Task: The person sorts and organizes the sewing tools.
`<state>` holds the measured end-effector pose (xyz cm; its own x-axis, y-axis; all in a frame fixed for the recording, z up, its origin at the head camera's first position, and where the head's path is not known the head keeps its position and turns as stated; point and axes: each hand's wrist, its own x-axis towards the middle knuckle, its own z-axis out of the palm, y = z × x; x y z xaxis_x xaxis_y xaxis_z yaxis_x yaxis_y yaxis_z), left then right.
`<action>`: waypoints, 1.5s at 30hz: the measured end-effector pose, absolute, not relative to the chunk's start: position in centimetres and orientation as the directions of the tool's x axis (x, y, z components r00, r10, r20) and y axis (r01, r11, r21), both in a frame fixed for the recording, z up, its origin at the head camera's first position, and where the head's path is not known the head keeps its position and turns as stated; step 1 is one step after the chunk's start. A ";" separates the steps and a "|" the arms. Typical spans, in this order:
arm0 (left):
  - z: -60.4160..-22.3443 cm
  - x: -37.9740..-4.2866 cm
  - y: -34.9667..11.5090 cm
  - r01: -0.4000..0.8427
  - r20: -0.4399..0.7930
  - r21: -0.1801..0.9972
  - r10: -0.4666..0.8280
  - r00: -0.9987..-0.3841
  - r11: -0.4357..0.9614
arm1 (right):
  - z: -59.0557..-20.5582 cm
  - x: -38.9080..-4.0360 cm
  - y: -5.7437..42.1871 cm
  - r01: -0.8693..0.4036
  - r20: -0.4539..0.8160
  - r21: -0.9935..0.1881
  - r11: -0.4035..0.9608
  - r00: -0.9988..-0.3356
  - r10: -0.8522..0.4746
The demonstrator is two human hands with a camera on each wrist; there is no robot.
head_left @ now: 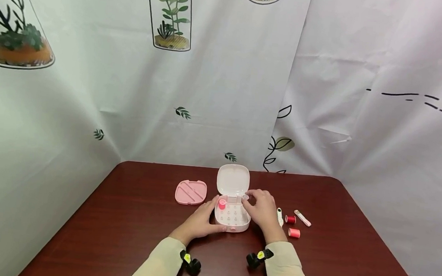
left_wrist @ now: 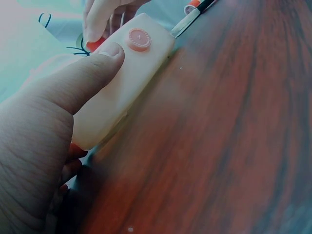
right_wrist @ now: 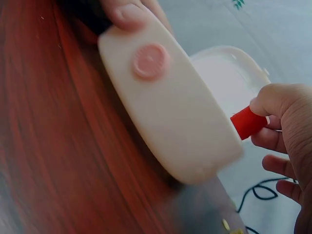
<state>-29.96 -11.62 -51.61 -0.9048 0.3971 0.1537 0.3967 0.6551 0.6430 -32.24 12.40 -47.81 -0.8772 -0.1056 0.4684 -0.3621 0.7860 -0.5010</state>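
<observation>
A white sewing box (head_left: 232,225) with a pink button (right_wrist: 151,61) on its front stands with its lid (head_left: 233,180) raised. Rows of small pegs fill its inside, and a pink-red thread spool (head_left: 222,204) sits in the back left corner. My left hand (head_left: 200,221) grips the box's left side, the thumb across the front in the left wrist view. At the back right corner, my right hand (head_left: 263,208) pinches a red thread spool (right_wrist: 248,121) between thumb and fingers, just over the rim. From the head, mostly the spool's pale end shows.
Left of the box lies a pink divided tray (head_left: 191,192). Right of my right hand lie a dark red spool (head_left: 290,219), a coral spool (head_left: 294,233), a small white tool (head_left: 279,217) and a slim white-and-pink tool (head_left: 302,218). A printed cloth (head_left: 217,90) hangs behind the table.
</observation>
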 end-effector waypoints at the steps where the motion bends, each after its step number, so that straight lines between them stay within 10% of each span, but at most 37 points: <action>1: -51.6 -30.0 -11.6 0.394 0.149 0.641 0.396 -0.906 0.659 | -47.9 -32.2 12.1 -0.369 0.469 -0.499 0.784 -0.876 -0.113; 45: -51.8 -30.4 -11.7 0.456 0.205 0.621 0.430 -0.879 0.637 | -48.8 -32.5 6.7 -0.263 0.352 -0.238 0.935 -0.920 -0.170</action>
<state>-30.36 -11.71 -51.78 -0.8795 0.4298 0.2046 0.4559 0.6372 0.6214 -32.51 6.71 -48.78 -0.9205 -0.1699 0.3520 -0.2634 0.9350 -0.2376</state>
